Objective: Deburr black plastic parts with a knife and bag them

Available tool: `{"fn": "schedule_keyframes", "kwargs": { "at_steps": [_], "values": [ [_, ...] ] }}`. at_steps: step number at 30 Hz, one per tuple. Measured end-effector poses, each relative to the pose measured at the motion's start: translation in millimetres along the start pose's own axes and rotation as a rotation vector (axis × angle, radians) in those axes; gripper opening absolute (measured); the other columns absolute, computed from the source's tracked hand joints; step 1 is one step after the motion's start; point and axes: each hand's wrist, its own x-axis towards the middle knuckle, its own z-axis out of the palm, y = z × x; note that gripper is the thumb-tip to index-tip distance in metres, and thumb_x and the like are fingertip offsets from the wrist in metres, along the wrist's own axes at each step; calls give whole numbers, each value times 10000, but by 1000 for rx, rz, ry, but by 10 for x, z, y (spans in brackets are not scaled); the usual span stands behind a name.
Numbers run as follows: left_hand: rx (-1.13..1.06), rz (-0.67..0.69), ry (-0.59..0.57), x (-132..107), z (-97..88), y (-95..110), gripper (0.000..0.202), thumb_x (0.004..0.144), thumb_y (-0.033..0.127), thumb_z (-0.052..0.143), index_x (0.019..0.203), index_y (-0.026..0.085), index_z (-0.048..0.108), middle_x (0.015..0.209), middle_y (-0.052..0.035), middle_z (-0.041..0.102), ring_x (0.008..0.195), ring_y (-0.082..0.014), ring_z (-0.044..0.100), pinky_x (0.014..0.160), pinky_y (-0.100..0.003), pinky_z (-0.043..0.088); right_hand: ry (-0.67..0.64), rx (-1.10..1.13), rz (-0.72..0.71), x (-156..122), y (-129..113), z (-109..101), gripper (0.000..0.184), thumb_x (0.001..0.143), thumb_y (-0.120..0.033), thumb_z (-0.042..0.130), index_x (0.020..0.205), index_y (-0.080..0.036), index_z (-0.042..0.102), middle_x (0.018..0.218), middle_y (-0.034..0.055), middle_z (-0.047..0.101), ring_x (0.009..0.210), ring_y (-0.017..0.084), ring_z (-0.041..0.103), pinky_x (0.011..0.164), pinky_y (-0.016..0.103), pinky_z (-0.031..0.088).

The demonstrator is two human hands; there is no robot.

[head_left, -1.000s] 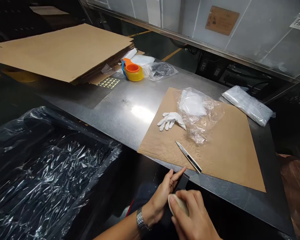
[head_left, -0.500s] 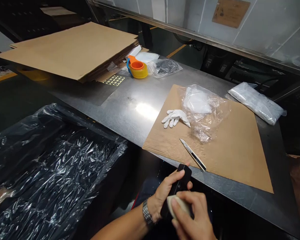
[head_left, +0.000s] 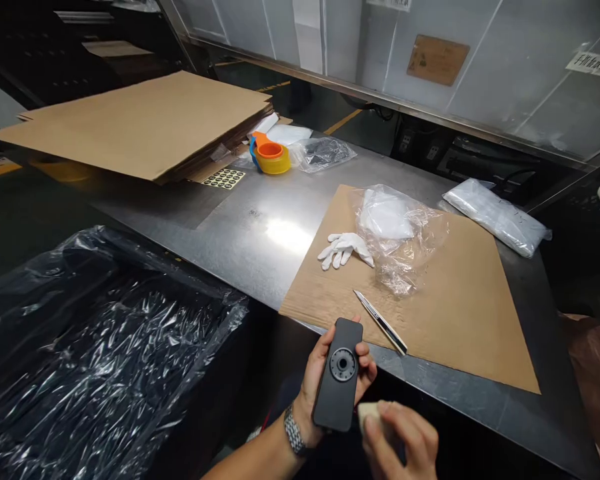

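Note:
My left hand [head_left: 314, 380] is closed around a flat, black, oblong plastic part [head_left: 331, 405] with a round ring and a central hole on its upturned face. Its exact kind is not clear. Just to the right, my right hand [head_left: 405, 437] pinches a small cream-coloured pad [head_left: 368, 412], apart from the black part. Beyond both hands, a utility knife [head_left: 381, 323] lies on a cardboard sheet [head_left: 473, 313], with a white glove [head_left: 347, 248] behind it.
Crumpled clear plastic [head_left: 405, 270] rests on the cardboard. Stacked cardboard [head_left: 145, 123] and a tape roll in an orange dispenser [head_left: 273, 160] are at the back left. A wrapped packet [head_left: 497, 215] lies right. Black plastic lining [head_left: 120, 360] fills the lower left.
My left hand has turned the black part so its ringed face shows. My right hand has drawn the cream pad away from it. The view has tilted up slightly.

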Motion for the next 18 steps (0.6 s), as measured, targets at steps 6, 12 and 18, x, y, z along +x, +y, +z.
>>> {"fn": "schedule_keyframes", "kwargs": {
  "at_steps": [6,12,18],
  "values": [
    [286,42,-224,-27,-118,48,490,801,474,517,1131,120,599,800,-97,626,632,-135,527,574,-245,372,1,-187,178,323,793,-194,452,855,-202,519,1301,-243,460,1085,116,528,985,263,491,814,459,427],
    [496,118,-116,-142,-163,95,424,790,449,582,1101,163,616,939,-83,620,716,-144,567,652,-259,416,-115,-420,286,475,1527,-131,327,895,-344,402,1060,-155,612,948,136,566,900,271,476,761,455,433],
    [823,214,-87,-208,-173,131,531,789,558,511,1029,99,631,782,-111,639,676,-166,546,600,-261,414,-133,-365,267,678,1190,131,322,911,-321,390,1125,-137,545,1030,157,545,961,281,461,795,465,418]
  ]
}}
